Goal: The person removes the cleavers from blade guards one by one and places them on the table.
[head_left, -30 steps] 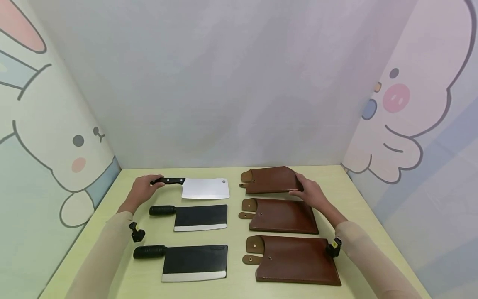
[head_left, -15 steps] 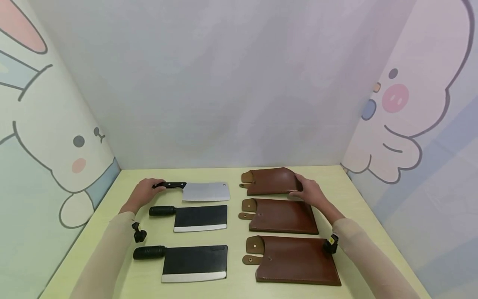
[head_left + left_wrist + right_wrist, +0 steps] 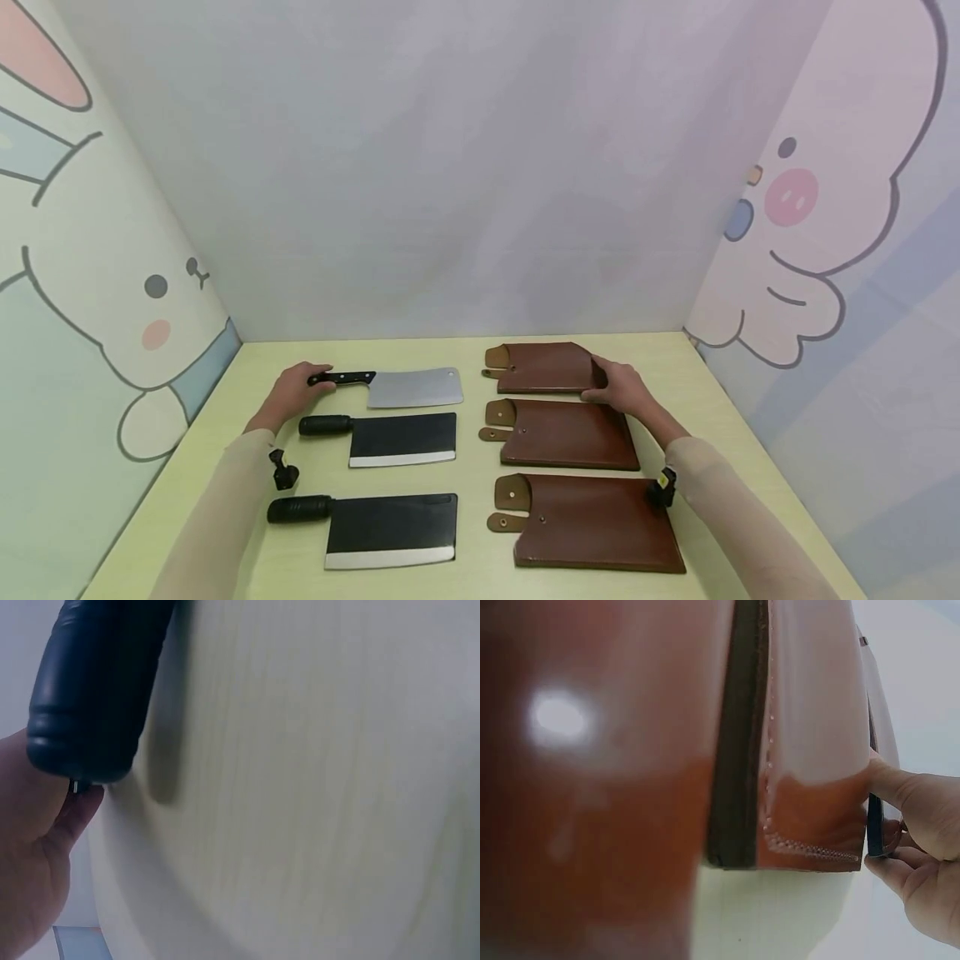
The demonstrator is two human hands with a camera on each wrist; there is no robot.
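My left hand (image 3: 294, 392) pinches the end of the black riveted handle of a silver cleaver (image 3: 416, 388), whose blade points right at the back of the table. In the left wrist view that hand is partly hidden behind a thick black handle (image 3: 97, 697) of a nearer cleaver. My right hand (image 3: 622, 387) grips the right end of the rearmost brown leather sheath (image 3: 547, 367), its opening and flap facing left. The right wrist view shows the thumb and fingers (image 3: 922, 832) pinching this sheath's edge beyond the nearer sheaths.
Two dark-bladed cleavers lie in front, a middle one (image 3: 403, 438) and a larger near one (image 3: 392, 530). Opposite them lie the middle sheath (image 3: 573, 433) and the large near sheath (image 3: 600, 525). A grey wall (image 3: 465, 208) stands behind the pale table (image 3: 472, 575).
The silver cleaver has come down and slightly toward me with my left hand, its blade now nearer the middle cleaver. The rear sheath's raised far edge has lowered in my right hand.
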